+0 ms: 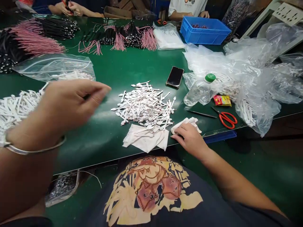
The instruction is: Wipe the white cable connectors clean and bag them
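Observation:
My left hand (71,104) is raised over the left part of the green table, thumb and forefinger brought together; whether something small is between them I cannot make out. A heap of small white cable pieces (144,105) lies in the middle. My right hand (190,137) rests at the table's front edge, its fingers bent on a crumpled white cloth (189,123). Another white cloth (142,140) lies flat below the heap, with a few pieces on it. A larger white pile (19,105) is partly hidden behind my left hand.
Right of the heap are a phone (175,77), a bottle (199,90), tweezers (202,113), red-handled scissors (227,119) and plastic bags (255,78). Black and pink wire bundles (38,36) and a blue bin (203,31) stand farther back. Two people sit across the table.

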Tool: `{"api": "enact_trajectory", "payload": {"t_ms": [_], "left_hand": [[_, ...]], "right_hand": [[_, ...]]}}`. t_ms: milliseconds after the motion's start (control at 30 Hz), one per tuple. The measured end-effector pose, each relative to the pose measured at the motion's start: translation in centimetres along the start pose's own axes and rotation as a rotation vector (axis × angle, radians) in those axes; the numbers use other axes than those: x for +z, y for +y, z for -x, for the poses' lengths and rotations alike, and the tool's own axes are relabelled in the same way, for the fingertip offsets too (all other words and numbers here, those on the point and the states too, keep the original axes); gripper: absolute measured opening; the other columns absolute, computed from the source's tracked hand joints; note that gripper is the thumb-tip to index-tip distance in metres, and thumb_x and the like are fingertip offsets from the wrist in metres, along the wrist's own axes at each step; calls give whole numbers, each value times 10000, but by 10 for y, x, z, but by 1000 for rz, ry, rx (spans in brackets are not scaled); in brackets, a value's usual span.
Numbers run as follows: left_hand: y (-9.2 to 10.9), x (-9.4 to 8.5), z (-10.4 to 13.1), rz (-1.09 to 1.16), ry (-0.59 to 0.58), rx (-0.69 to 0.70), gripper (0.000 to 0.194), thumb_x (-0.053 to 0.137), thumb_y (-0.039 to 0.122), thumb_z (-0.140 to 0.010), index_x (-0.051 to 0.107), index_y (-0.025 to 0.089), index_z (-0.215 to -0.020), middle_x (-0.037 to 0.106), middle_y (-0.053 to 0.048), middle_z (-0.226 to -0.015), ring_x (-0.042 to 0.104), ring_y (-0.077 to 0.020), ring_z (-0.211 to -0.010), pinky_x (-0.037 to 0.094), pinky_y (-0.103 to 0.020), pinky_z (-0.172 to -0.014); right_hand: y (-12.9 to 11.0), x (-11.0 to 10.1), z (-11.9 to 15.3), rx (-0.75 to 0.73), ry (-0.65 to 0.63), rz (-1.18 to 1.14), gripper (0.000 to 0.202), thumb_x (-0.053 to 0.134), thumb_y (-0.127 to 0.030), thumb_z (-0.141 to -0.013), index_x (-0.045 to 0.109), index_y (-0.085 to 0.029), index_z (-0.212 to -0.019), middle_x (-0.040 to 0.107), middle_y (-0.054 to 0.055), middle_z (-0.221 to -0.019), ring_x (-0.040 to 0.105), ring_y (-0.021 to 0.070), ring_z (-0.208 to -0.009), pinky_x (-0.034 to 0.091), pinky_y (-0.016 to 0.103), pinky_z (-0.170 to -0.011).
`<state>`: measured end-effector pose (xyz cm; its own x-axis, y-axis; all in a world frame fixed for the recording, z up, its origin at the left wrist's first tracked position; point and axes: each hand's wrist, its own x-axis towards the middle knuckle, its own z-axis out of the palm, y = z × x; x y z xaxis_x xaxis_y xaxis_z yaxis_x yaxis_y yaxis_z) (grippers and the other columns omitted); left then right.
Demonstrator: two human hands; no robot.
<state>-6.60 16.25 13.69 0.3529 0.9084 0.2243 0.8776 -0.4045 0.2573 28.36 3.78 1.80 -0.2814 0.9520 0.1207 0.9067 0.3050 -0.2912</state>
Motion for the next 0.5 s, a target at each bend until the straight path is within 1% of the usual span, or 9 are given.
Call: {"api": "enact_trajectory", "payload": {"t_ms": [33, 100, 200, 267, 333, 367, 400, 433, 500], "left_hand": [[14, 6, 4, 53, 16, 74, 355, 453, 432, -904, 671, 210, -1073, 689, -22, -1048, 606, -189, -998, 426, -275, -868], [36, 16, 6, 146, 36, 151, 277, 504, 365, -893, 696, 189, -987, 706, -37, -973, 636, -159, -883, 452, -252, -782], [63, 26, -3, 328, 45, 257, 231, 543, 333, -878, 681, 202, -1010, 702, -30, -971, 631, -146, -872, 461, -254, -781], [87, 32, -10, 461, -8, 343, 320, 601, 365, -834, 632, 239, -1126, 664, -35, -1110, 603, -183, -1010, 450, -300, -874], [114, 40, -15, 623, -127, 386, 487, 695, 400, -746, 584, 256, -1199, 625, -53, -1188, 570, -220, -1081, 451, -327, -889], [126, 44, -16, 716, -190, 409, 536, 732, 395, -709, 577, 249, -1202, 630, -61, -1168, 576, -220, -1059, 457, -323, -873], [135, 49, -16, 805, -250, 419, 518, 738, 383, -706, 586, 236, -1178, 648, -62, -1104, 593, -207, -997, 465, -310, -838], [141, 53, -16, 892, -299, 402, 434, 717, 376, -731, 610, 219, -1121, 664, -56, -1014, 605, -186, -913, 472, -292, -784], [145, 60, -15, 1042, -364, 305, 246, 641, 379, -805, 647, 190, -962, 652, -37, -843, 585, -143, -750, 456, -253, -659]], "right_hand": [[2, 5, 4, 22, 68, -13, 183, 522, -310, -889, 668, -204, -860, 640, 100, -862, 557, 253, -865, 418, 402, -784], [6, 4, 8, 71, 236, -90, 160, 510, -277, -892, 658, -229, -856, 658, 85, -883, 568, 252, -881, 415, 420, -823], [9, -20, 3, 230, 542, -319, 111, 534, -315, -881, 630, -268, -913, 653, 53, -876, 595, 230, -830, 450, 403, -791], [1, -42, -5, 286, 695, -504, 95, 543, -347, -875, 612, -292, -910, 632, 30, -816, 601, 207, -753, 468, 369, -709], [-12, -60, -14, 233, 748, -657, 63, 571, -357, -860, 602, -304, -867, 610, 17, -778, 594, 190, -724, 464, 340, -664], [-20, -65, -18, 196, 749, -714, 55, 586, -357, -852, 599, -304, -850, 602, 14, -771, 588, 182, -720, 461, 330, -657], [-27, -69, -21, 169, 724, -769, 57, 592, -358, -848, 597, -302, -843, 594, 9, -766, 582, 174, -711, 459, 322, -655], [-33, -71, -24, 156, 690, -820, 63, 594, -361, -847, 595, -298, -842, 587, 4, -764, 575, 167, -700, 458, 315, -652], [-39, -70, -26, 178, 589, -927, 90, 579, -380, -855, 587, -290, -859, 580, -4, -765, 563, 154, -677, 461, 302, -641]]}}
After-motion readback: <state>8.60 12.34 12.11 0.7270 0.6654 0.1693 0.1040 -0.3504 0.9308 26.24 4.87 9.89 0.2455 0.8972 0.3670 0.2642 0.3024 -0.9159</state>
